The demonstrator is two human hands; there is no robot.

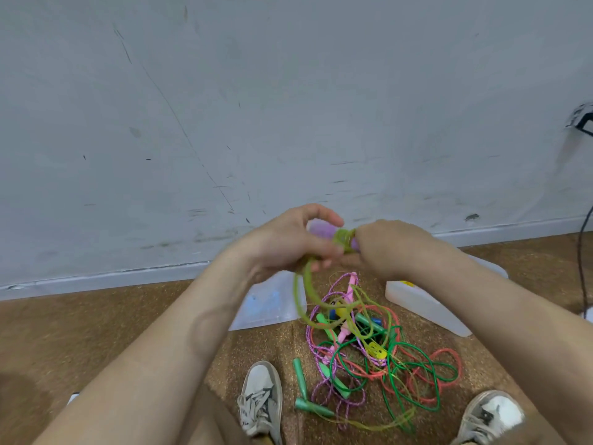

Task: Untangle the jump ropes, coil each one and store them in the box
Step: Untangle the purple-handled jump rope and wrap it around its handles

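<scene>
A: Lime-green rope (304, 293) first, several turns of it wound round a lilac handle (321, 229), all held up in the air in front of the person.

B: And the hands?

A: The left hand (288, 242) is curled round the handle, thumb over the top. The right hand (388, 245) sits tight against the wraps. It's blurred, but its fingers look pinched on the green turns. A loose loop of that rope drops from the hands to the heap below.

B: Down to the floor (128, 332), then.

A: Brown and cork-like. At its near edge there are two worn white trainers, the left shoe (261, 399) and the right shoe (491, 415). Just beside the left shoe, two mint-green handles (301, 379) lie almost tip to tip.

B: And the tangle?

A: The tangle (369, 348) lies mid-floor, beyond the shoes. There's a red rope (444, 351), a dark green rope (389, 380) and a purple braided rope (308, 338), all crossing over one another. A yellow handle (377, 350) sits in the middle and a pink handle (351, 285) on the far side.

B: Boxes?

A: Past the heap, towards the floor's far edge. A clear plastic box (272, 303) sits to the left, partly behind the left forearm, with something blue inside. A milky plastic box (423, 305) sits to the right, partly behind the right forearm, a bit of yellow showing at its top.

B: Behind those?

A: A scuffed pale wall (224, 107), and a black cable (582, 252) running down by the floor's right edge.
</scene>
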